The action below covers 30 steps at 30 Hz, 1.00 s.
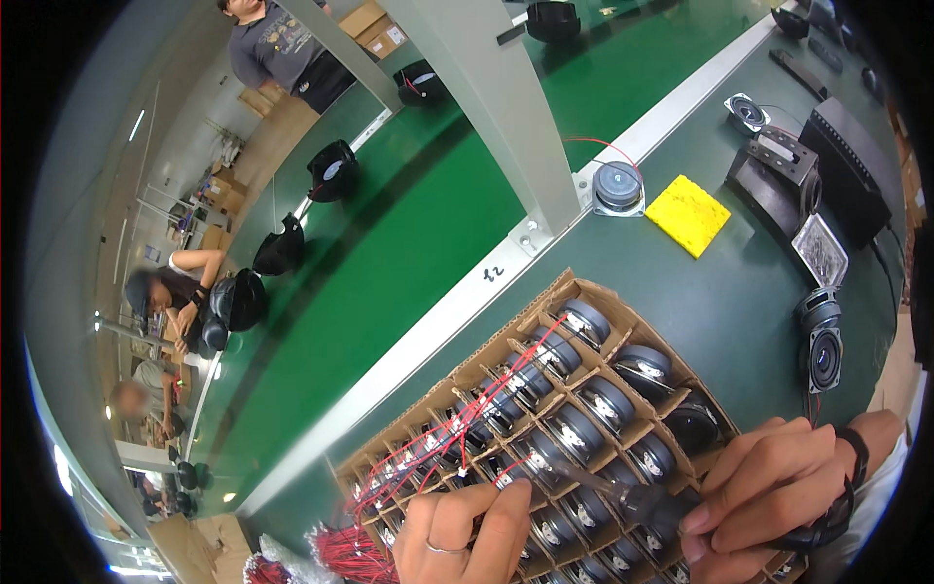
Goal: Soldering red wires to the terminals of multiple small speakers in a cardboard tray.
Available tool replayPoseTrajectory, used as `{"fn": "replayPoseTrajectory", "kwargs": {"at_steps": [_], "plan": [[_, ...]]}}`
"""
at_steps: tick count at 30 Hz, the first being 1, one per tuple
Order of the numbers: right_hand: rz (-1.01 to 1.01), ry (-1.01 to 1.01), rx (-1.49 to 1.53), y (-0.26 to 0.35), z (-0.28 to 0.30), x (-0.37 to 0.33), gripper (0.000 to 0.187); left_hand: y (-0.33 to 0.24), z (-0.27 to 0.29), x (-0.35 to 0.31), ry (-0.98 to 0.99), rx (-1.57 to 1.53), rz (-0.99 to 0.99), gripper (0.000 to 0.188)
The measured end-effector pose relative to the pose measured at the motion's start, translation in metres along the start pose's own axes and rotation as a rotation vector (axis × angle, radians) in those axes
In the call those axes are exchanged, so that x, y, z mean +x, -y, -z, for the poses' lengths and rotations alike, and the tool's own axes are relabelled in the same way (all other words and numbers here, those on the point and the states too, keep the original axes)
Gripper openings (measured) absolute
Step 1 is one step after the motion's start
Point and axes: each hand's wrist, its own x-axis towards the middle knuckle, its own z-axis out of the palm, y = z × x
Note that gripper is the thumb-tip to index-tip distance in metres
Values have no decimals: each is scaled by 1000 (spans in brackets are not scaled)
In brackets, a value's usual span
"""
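Note:
My left hand (459,533), with a ring on one finger, is closed in a pinch over the divided cardboard box (634,321). The end of a thin red wire (506,474) is at its fingertips. My right hand (769,487) grips the dark handle of a soldering iron (642,503). The iron's metal tip points left, close to a round speaker (574,433) sitting in one of the box's cells. Several such speakers fill the cells. More red wires (465,428) lie across those at the far left of the box.
A yellow sponge (688,216) and a loose speaker (619,187) lie beyond the box. To the right are a black iron stand (778,185) and a black box-shaped unit (846,170). A grey post (496,107) rises beside the green conveyor (409,263). Red wire bundles (355,553) lie lower left.

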Motion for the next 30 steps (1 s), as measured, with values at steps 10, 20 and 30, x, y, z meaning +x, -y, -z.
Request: {"fn": "replayPoseTrajectory", "kwargs": {"at_steps": [10, 20, 30], "plan": [[-143, 238, 168, -16, 26, -28, 11, 1, 0, -1, 7, -3, 1, 32], [-24, 15, -5, -4, 0, 0, 18, 1, 1, -2, 10, 13, 14, 33], [-25, 31, -23, -1, 3, -1, 19, 1, 0, -2, 18, 7, 6, 33]]}}
